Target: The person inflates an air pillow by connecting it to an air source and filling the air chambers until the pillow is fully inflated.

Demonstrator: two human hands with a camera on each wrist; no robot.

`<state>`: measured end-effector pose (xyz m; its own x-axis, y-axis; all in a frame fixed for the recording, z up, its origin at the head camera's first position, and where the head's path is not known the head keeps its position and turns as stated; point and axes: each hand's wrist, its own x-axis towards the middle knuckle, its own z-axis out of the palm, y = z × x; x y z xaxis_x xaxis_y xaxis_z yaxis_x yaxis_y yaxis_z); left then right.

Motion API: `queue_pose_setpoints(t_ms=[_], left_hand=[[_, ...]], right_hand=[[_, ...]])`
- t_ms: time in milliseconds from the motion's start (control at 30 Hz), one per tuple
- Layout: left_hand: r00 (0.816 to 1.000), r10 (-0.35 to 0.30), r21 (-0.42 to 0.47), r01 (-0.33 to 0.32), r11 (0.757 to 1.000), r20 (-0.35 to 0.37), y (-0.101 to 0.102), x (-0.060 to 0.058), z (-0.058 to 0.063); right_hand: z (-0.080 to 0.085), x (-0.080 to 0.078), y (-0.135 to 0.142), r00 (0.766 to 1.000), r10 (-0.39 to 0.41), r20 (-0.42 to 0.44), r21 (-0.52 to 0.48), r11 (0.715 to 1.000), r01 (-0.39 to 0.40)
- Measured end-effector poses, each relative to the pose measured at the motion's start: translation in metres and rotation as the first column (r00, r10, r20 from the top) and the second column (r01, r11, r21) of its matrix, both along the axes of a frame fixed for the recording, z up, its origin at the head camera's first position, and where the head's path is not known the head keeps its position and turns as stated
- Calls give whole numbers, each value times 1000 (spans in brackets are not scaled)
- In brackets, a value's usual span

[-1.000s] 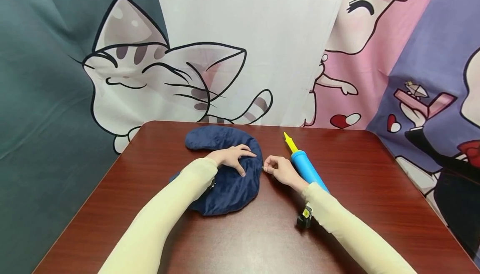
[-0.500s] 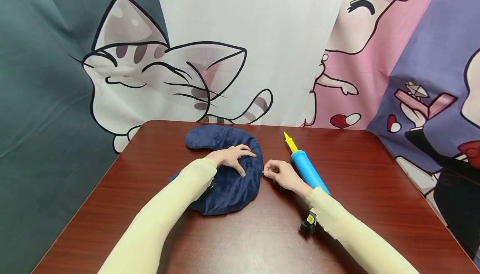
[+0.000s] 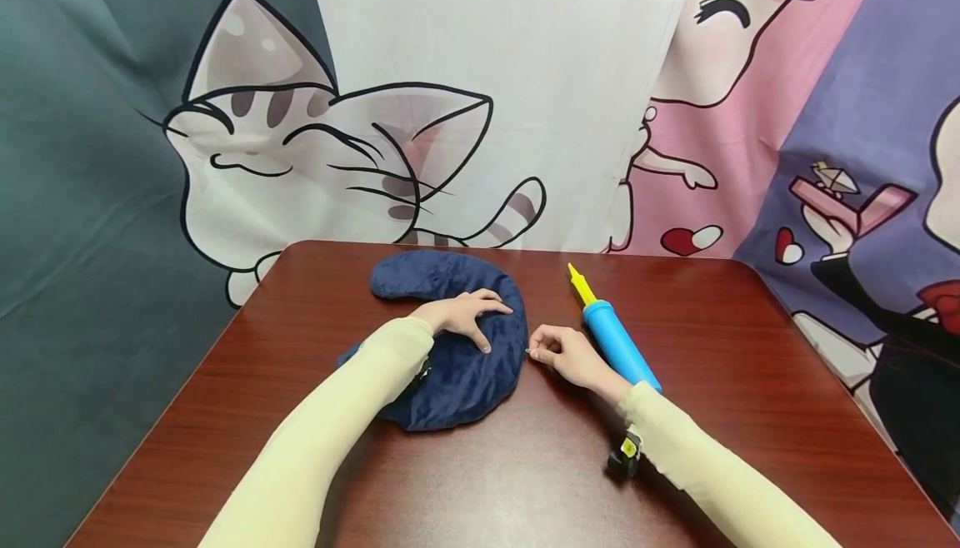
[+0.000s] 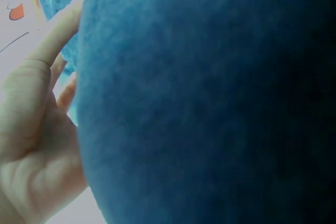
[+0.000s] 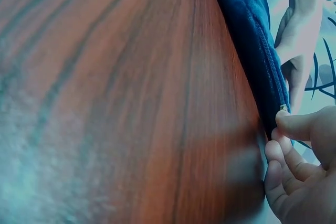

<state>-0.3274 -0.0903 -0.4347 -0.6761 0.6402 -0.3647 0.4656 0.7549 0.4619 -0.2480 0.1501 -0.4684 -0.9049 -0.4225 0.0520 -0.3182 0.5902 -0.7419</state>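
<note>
A navy plush neck pillow (image 3: 480,381), curved like a C, lies on the table left of centre. Across its top rests my left hand (image 3: 465,315), fingers spread and thumb out. In the left wrist view, the pillow's blue fabric (image 4: 199,98) fills most of the picture, beside the palm. At the pillow's right edge, my right hand (image 3: 564,354) pinches a small metal zipper pull (image 5: 283,107) between thumb and forefinger. The zipper (image 5: 269,56) runs along the pillow's side seam in the right wrist view. The other right fingers are curled below the thumb.
A blue hand pump (image 3: 618,344) with a yellow nozzle lies just right of my right hand, partly behind the forearm. The brown wooden table (image 3: 450,490) ends at a cloth backdrop (image 3: 585,73) with cartoon figures.
My right hand has slid slightly toward me along the pillow's right edge, pinching the zipper pull. The left hand and the pillow have stayed in place.
</note>
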Motion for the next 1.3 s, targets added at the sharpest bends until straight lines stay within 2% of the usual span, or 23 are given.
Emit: queue_pose_setpoints(t_ms=[767,1100,1300], left_hand=[[1000,12,14,-12,1000,5,0,-1,-3],[1000,10,14,-10,1000,-1,-1,0,-2],[1000,11,19,-11,1000,-2,-2,1,-2]], right_hand=[[1,19,-1,998,32,47,-44,999,-30],[1,27,-3,995,92,48,-64,994,-89],[3,28,-3,995,94,32,-65,994,-92]])
